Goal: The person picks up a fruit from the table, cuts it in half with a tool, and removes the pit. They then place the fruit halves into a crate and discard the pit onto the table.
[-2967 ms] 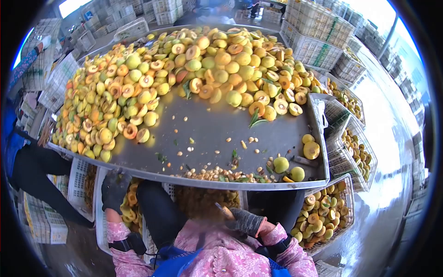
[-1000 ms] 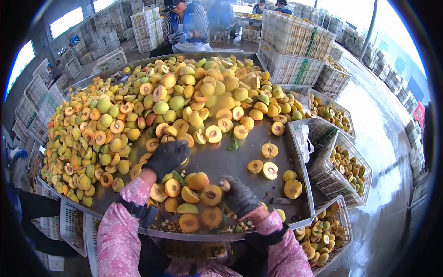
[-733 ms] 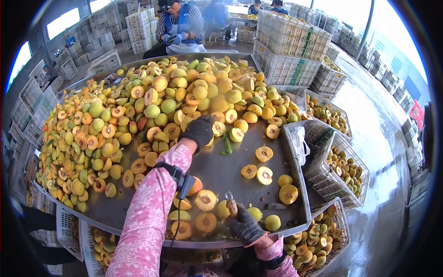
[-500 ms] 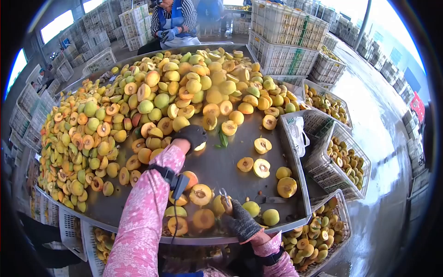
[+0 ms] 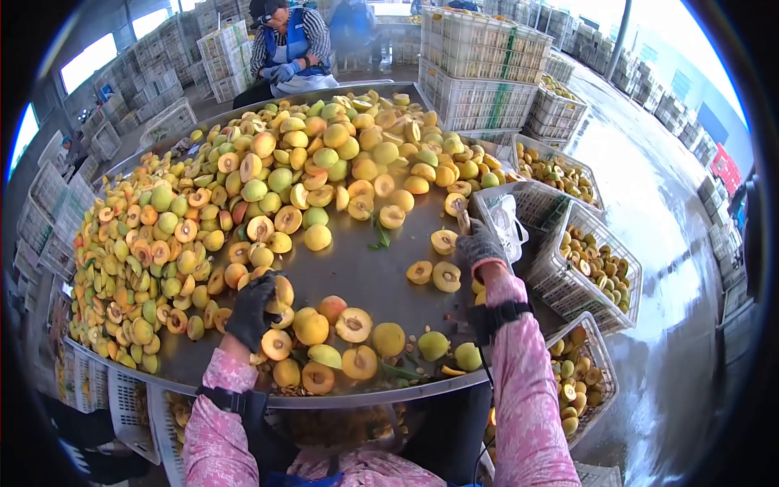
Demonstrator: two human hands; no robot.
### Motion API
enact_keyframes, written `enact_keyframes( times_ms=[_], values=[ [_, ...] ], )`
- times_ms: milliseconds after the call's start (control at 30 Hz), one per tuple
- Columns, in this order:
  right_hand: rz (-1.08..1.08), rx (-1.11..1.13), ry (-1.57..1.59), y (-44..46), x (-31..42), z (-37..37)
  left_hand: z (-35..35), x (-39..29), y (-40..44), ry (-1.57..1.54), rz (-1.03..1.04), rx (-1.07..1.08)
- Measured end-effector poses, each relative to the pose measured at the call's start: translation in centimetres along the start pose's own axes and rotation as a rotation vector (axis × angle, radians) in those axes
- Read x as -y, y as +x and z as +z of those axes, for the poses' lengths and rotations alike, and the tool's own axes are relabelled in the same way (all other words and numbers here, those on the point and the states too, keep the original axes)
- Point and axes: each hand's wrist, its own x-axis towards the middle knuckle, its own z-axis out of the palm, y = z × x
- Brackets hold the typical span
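Observation:
My left hand (image 5: 253,310), in a dark glove, is closed on a halved peach (image 5: 281,294) at the left front of the metal table (image 5: 349,276). Its fingertips are partly hidden. My right hand (image 5: 484,246), in a grey knit glove, grips a pitting tool by its wooden handle (image 5: 463,221) near the table's right edge. A peach half (image 5: 444,241) lies just left of that hand, with another cut half (image 5: 446,277) below it. Between my hands, along the front edge, are several whole and halved peaches, including a half with its cut face up (image 5: 354,325).
A large heap of peaches (image 5: 162,260) covers the table's left and far sides. Fruit-filled crates (image 5: 596,268) stand along the right, with a white plastic bag (image 5: 509,227) beside the rim. Tall crate stacks (image 5: 479,57) rise behind. A co-worker (image 5: 290,49) sits across the table.
My left hand has come back toward the front left from the heap's edge. The right hand has moved forward and right with the pitting tool, away from the front fruit.

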Motion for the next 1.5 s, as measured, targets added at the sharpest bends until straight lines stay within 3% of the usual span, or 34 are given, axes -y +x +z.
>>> enact_keyframes(
  times_ms=[33,67,133,200,300,367,400,500,533,600,633,733,900,967,1067,1133,1200,1267,1500],
  values=[
    [0.082,0.056,0.006,1.9,-1.8,1.8,-0.6,-0.4,-0.7,0.050,0.087,-0.023],
    [0.019,0.170,-0.313,2.9,-2.7,4.2,-0.8,-1.1,-1.1,-0.091,0.086,-0.043],
    [-0.362,0.201,-0.380,-2.0,3.9,4.5,-1.3,-4.8,-1.7,-0.304,0.031,-0.028],
    [-0.457,0.483,-0.427,-5.6,7.1,7.9,-1.2,-6.7,-2.8,-0.528,-0.060,-0.006],
    [-0.685,0.369,0.001,-11.3,9.0,10.8,1.1,-6.0,-4.9,-0.876,-0.198,-0.073],
    [-0.434,0.433,0.338,-13.2,9.3,11.0,1.4,-6.1,-6.1,-1.252,-0.290,-0.021],
    [-0.298,0.458,0.496,-14.2,9.5,10.8,1.9,-4.9,-7.4,-0.446,-0.043,-0.124],
    [0.068,0.746,0.626,-21.1,16.0,3.7,2.6,-7.2,-9.5,-0.709,-0.125,-0.195],
    [0.153,0.813,0.747,-23.4,16.2,3.0,2.6,-8.4,-9.8,-0.644,-0.149,-0.197],
    [0.126,0.821,0.715,-27.2,15.6,3.2,2.0,-11.1,-10.2,-0.517,-0.196,-0.193],
    [-0.363,0.665,0.581,-28.4,14.6,4.1,2.7,-11.4,-10.2,-0.484,-0.168,-0.238],
    [-0.103,0.857,0.544,-31.2,14.0,4.8,2.2,-13.3,-11.0,-0.658,-0.203,-0.200],
    [-0.649,0.590,0.224,-32.1,13.8,5.1,2.8,-12.7,-13.5,-0.714,-0.172,-0.200],
    [-0.269,0.718,0.278,-33.0,14.7,4.6,2.8,-13.5,-14.1,-0.762,-0.165,-0.246],
    [-0.408,0.674,0.340,-34.2,13.6,5.4,2.9,-13.7,-15.1,-0.958,-0.309,-0.175],
    [-0.437,0.639,0.200,-34.3,14.4,5.2,2.9,-13.5,-15.5,-0.991,-0.340,-0.114],
    [-0.384,0.638,0.108,-35.1,15.2,4.8,3.2,-13.2,-16.0,-0.892,-0.264,-0.090],
    [-0.494,0.592,0.097,-35.4,15.4,5.1,3.6,-12.9,-16.3,-0.793,-0.186,-0.066],
    [-0.497,0.584,-0.044,-36.4,15.6,5.7,3.3,-15.5,-16.7,-0.848,-0.211,-0.254]
  ],
)
